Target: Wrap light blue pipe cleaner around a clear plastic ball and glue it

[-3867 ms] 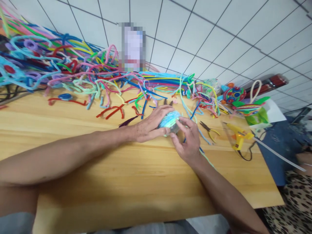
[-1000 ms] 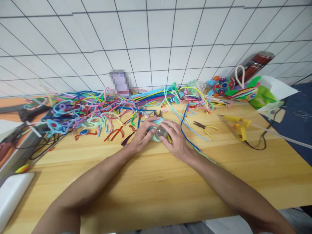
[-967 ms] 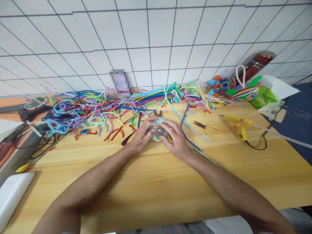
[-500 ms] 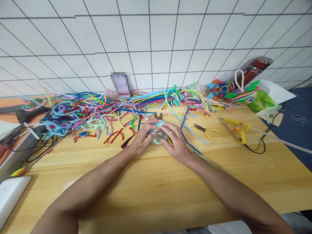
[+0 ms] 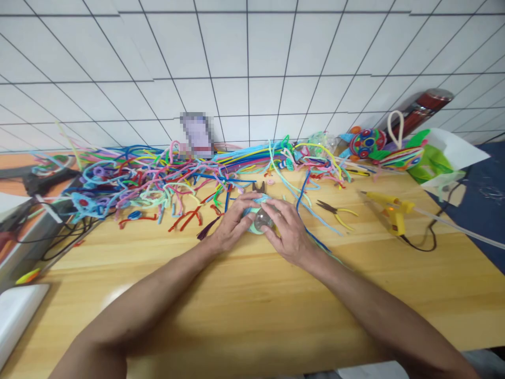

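Observation:
A clear round ball (image 5: 262, 219) with light blue and green fuzzy stems wrapped round part of it rests between both hands, over the middle of the wooden table (image 5: 252, 305). My left hand (image 5: 233, 225) curls round its left side, fingers over the top and thumb on the near face. From the right, my right hand (image 5: 287, 227) grips the same ball, with fingertips on its upper side. The fingers hide much of the stems. Just beyond the ball show the dark jaws of a tool (image 5: 258, 187). A dark tassel (image 5: 208, 227) lies left of my left hand.
Tangled colourful stems (image 5: 150, 179) stretch along the tiled wall. Yellow-handled pliers (image 5: 337, 211) and a yellow glue gun (image 5: 394, 211) lie at the right. Behind them are a painted fish ornament (image 5: 402, 157) and a red cylinder (image 5: 424, 113). A white object (image 5: 23, 310) sits at the left edge.
The camera view has shifted slightly, so the items at the right appear farther right. Both hands keep their grip on the ball, with hardly any movement.

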A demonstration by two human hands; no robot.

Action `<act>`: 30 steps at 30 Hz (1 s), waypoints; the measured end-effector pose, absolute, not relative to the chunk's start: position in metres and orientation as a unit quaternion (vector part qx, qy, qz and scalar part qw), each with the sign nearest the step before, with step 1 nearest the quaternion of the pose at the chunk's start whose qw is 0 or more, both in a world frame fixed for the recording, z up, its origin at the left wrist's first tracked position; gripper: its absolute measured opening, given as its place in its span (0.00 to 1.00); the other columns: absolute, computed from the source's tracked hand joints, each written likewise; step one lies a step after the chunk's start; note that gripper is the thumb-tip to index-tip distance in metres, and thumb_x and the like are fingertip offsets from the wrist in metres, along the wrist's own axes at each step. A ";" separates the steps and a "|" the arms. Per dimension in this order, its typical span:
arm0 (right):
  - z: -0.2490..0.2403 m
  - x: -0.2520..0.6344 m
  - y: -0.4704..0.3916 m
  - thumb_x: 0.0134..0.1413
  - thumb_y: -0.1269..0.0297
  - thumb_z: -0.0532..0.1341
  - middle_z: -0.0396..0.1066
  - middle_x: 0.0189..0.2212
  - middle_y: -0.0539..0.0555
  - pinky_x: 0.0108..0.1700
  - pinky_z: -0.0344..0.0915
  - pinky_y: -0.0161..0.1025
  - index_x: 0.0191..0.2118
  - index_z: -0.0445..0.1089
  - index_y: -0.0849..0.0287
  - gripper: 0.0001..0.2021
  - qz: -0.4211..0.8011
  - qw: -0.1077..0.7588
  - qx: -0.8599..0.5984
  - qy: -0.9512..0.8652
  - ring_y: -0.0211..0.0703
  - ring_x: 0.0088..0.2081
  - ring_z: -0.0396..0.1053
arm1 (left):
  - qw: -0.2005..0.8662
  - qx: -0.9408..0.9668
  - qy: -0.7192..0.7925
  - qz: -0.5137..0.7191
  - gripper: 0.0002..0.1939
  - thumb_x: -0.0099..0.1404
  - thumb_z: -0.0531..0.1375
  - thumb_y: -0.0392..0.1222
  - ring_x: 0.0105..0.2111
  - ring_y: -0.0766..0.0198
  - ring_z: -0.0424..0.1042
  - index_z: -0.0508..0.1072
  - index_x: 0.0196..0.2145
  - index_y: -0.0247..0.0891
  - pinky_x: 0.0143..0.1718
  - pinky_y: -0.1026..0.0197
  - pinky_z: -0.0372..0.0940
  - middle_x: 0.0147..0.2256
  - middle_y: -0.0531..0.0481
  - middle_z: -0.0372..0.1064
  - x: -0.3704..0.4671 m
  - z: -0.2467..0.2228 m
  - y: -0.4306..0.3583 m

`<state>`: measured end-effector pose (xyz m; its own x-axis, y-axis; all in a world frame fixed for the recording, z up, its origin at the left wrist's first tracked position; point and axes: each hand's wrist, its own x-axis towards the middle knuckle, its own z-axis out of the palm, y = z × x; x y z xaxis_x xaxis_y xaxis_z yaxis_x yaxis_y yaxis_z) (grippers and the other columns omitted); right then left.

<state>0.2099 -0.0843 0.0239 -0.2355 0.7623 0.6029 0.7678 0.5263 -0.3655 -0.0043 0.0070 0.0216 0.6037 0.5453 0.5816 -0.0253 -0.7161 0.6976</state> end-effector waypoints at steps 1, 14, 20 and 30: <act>0.023 0.210 -0.084 0.74 0.63 0.61 0.70 0.68 0.64 0.68 0.72 0.66 0.80 0.54 0.47 0.34 0.001 0.379 -0.488 -0.786 0.62 0.68 0.70 | 0.344 0.827 0.161 0.414 0.13 0.85 0.54 0.43 0.69 0.51 0.70 0.71 0.62 0.47 0.71 0.38 0.68 0.68 0.40 0.69 -0.004 0.022 0.007; 0.018 0.213 -0.082 0.73 0.63 0.62 0.69 0.68 0.64 0.69 0.71 0.67 0.79 0.55 0.46 0.34 -0.013 0.397 -0.480 -0.783 0.62 0.68 0.70 | 0.339 0.828 0.164 0.415 0.12 0.85 0.53 0.44 0.71 0.52 0.68 0.70 0.61 0.46 0.72 0.38 0.67 0.67 0.40 0.71 -0.001 0.023 0.005; 0.017 0.212 -0.081 0.73 0.63 0.61 0.69 0.68 0.63 0.71 0.68 0.68 0.79 0.55 0.46 0.34 -0.003 0.391 -0.484 -0.783 0.63 0.69 0.69 | 0.335 0.830 0.169 0.413 0.11 0.85 0.53 0.44 0.71 0.51 0.68 0.73 0.57 0.45 0.73 0.38 0.66 0.67 0.41 0.71 -0.003 0.024 0.005; 0.013 0.209 -0.079 0.74 0.63 0.61 0.70 0.67 0.64 0.69 0.69 0.66 0.78 0.58 0.48 0.31 -0.027 0.412 -0.479 -0.775 0.61 0.68 0.69 | 0.346 0.824 0.151 0.421 0.12 0.85 0.54 0.47 0.71 0.52 0.69 0.73 0.58 0.44 0.75 0.38 0.63 0.68 0.40 0.71 -0.001 0.021 0.009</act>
